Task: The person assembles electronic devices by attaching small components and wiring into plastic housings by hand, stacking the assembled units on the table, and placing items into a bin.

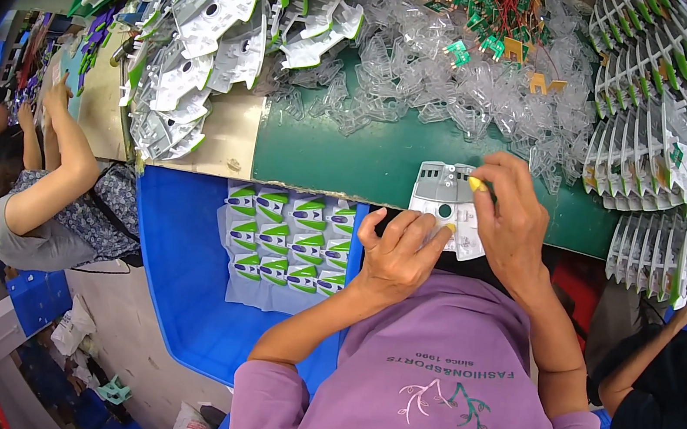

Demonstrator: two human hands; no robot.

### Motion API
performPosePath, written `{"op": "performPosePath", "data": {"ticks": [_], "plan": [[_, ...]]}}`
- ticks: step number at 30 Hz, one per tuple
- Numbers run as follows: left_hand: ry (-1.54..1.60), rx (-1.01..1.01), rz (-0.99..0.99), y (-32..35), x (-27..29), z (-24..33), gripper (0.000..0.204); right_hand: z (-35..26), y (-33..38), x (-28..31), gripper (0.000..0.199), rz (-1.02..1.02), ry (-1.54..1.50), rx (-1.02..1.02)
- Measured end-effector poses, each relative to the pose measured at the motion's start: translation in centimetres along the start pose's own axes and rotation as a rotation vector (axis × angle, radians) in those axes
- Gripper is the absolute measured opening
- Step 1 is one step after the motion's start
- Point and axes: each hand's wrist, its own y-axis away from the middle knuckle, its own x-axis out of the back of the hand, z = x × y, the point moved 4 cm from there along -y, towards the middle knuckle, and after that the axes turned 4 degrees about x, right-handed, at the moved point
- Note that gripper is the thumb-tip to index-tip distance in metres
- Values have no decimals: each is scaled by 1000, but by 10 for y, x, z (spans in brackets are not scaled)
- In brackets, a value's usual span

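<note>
A white and grey plastic housing half (pixel 436 191) lies at the front edge of the green bench, its inner side with a round dark hole facing up. My left hand (pixel 399 253) grips its lower left side, fingers curled over the rim; a small yellow covering shows at one fingertip. Above the housing's right side is my right hand (pixel 514 217), fingers bent and closed together, with a yellow tip like a finger cot on one of them. Whether a small part sits between those fingers is hidden.
Clear plastic parts (pixel 467 87) are heaped across the green bench (pixel 334 156), topped by green circuit boards (pixel 458 52) with red wires. Housing halves are stacked left (pixel 203 28) and right (pixel 646 156). A blue bin (pixel 168 278) holds rows of green-white units (pixel 304 244). Co-workers sit on both sides.
</note>
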Motion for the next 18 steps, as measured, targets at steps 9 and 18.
{"op": "performPosePath", "data": {"ticks": [9, 18], "plan": [[92, 22, -76, -6, 2, -4, 33, -15, 4, 2, 20, -239, 138, 333], [221, 114, 181, -75, 34, -94, 21, -13, 14, -1, 29, -407, 210, 372]]}}
